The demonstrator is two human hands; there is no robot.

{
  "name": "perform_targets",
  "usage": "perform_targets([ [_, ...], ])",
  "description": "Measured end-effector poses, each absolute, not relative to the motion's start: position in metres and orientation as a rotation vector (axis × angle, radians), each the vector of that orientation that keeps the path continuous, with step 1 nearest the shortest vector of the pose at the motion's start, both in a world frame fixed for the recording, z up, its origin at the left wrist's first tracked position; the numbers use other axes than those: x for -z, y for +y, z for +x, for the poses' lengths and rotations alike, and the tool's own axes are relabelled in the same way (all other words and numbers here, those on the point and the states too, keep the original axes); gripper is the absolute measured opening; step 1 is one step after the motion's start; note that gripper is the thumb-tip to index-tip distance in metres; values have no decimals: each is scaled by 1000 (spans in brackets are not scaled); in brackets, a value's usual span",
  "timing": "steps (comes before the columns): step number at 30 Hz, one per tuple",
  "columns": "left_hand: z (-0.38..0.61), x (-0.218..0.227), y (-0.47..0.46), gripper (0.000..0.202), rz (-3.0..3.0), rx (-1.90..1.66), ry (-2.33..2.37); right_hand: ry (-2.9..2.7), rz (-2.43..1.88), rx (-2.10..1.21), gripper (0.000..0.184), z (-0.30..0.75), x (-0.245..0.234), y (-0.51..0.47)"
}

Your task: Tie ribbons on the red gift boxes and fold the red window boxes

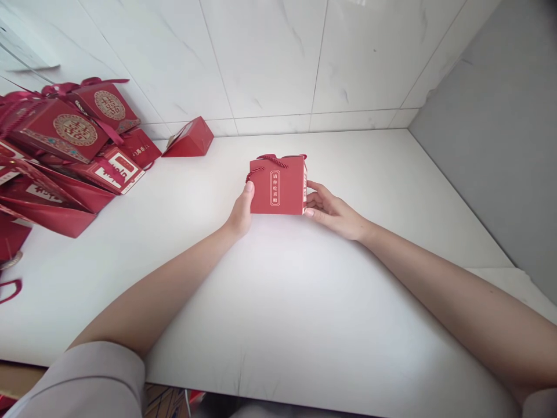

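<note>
A red gift box (287,191) with a twisted red cord handle is upright at the middle of the white table, its lettered front towards me. My left hand (240,210) grips its left side, thumb along the front edge, the other fingers hidden behind. On the right, my right hand (333,212) lies against the patterned side panel with its fingers slightly bent and apart. Its fingertips touch or nearly touch the box; whether they press on it I cannot tell.
Many red gift boxes (65,130) with ribbons are piled at the left of the table (261,302). A single red box (191,139) lies near the tiled wall (270,64). A grey surface (491,116) rises along the right side.
</note>
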State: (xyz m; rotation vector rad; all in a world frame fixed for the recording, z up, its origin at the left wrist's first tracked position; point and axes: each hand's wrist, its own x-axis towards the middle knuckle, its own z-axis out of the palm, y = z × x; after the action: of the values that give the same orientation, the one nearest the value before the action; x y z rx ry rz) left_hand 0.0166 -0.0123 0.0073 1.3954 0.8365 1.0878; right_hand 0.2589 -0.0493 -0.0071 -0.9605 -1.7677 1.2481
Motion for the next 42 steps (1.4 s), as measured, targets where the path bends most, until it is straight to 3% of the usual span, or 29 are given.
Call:
perform_targets([
  [42,23,-12,-14,68,1469,-1117,845,-1760,-986,-1221,83,258,4,-50],
])
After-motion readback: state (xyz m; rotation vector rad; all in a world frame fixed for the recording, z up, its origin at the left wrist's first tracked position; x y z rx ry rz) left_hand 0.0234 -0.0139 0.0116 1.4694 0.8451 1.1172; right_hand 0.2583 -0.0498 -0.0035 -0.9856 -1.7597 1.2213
